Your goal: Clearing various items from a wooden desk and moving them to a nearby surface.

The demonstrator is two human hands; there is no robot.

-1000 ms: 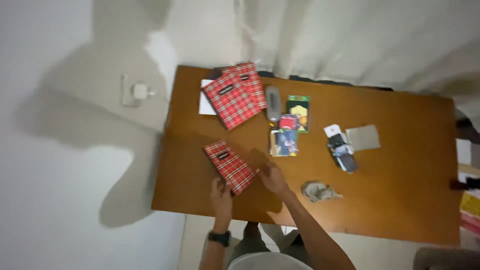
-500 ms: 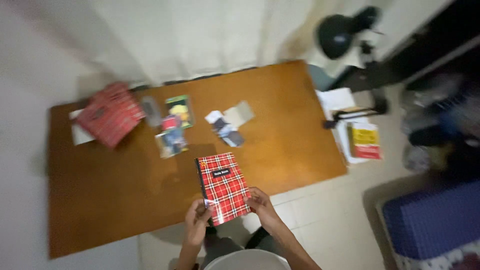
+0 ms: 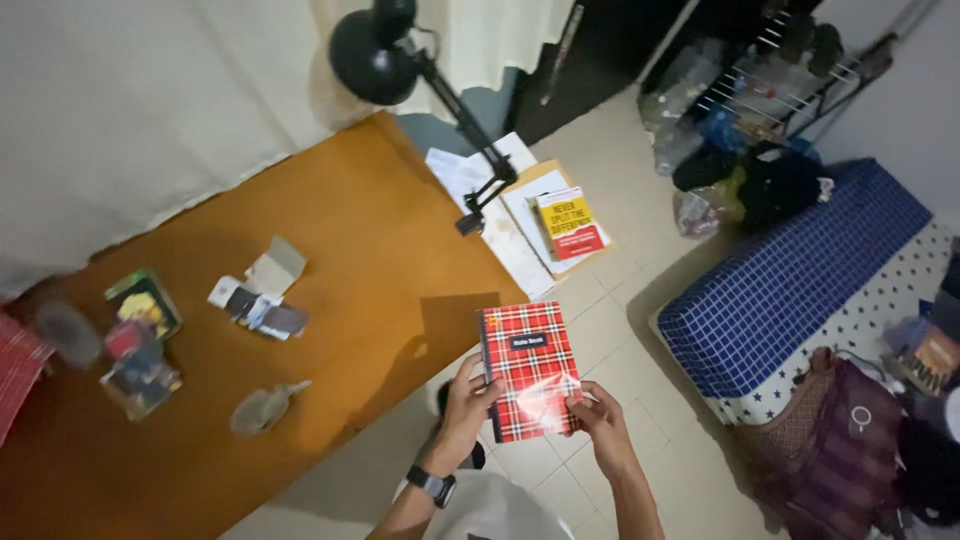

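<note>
Fingers of left hand [image 3: 468, 397] and right hand [image 3: 600, 418] grip lower edges of red plaid notebook [image 3: 529, 370], held flat above tiled floor [image 3: 640, 300] just off wooden table [image 3: 330, 300], black desk lamp [image 3: 375, 55] and yellow book [image 3: 568, 222] beyond, nothing blocking.

Black rectangular label [image 3: 527, 342] atop red plaid notebook [image 3: 529, 385].

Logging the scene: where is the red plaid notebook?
In the head view, the red plaid notebook sits lower centre, held between left hand and right hand, beyond the table's edge.

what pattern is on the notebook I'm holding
Red tartan plaid notebook with a small dark label, shown in the head view.
</note>
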